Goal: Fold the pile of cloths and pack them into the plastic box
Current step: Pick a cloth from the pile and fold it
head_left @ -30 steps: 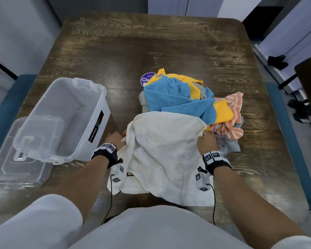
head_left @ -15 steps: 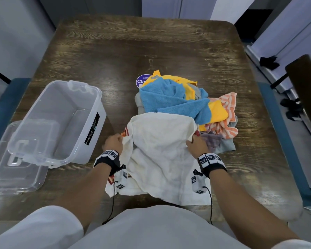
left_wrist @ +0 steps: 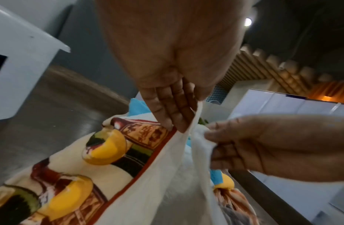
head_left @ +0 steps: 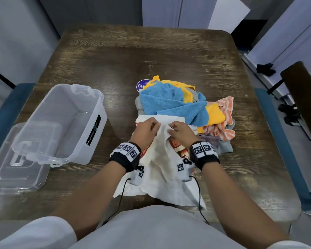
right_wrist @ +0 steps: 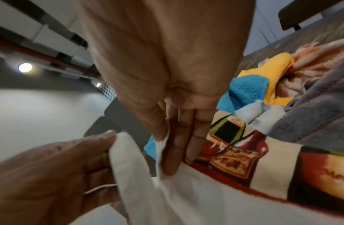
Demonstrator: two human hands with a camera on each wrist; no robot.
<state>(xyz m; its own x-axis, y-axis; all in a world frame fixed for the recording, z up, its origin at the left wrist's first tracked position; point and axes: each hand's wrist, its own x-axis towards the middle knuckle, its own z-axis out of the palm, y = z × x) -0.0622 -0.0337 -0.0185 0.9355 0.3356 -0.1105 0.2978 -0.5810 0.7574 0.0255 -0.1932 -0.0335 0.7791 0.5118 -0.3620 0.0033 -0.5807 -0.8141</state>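
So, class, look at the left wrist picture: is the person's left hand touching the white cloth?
Touching. In the left wrist view the fingers of the left hand pinch the white cloth at its upper edge; no gap shows.

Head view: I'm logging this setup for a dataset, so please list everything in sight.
white cloth: one, white with a printed side, near table edge, far edge raised
cloth pile: one heap, blue, yellow, orange-striped, grey, behind and right of the white cloth
plastic box: one, clear, open, table's left
lid: one, clear, at the plastic box's near left
sticker: one, purple, behind the cloth pile
table: one, dark wood
wristbands: two, black with markers
left hand: pinches the white cloth
right hand: pinches the white cloth alongside
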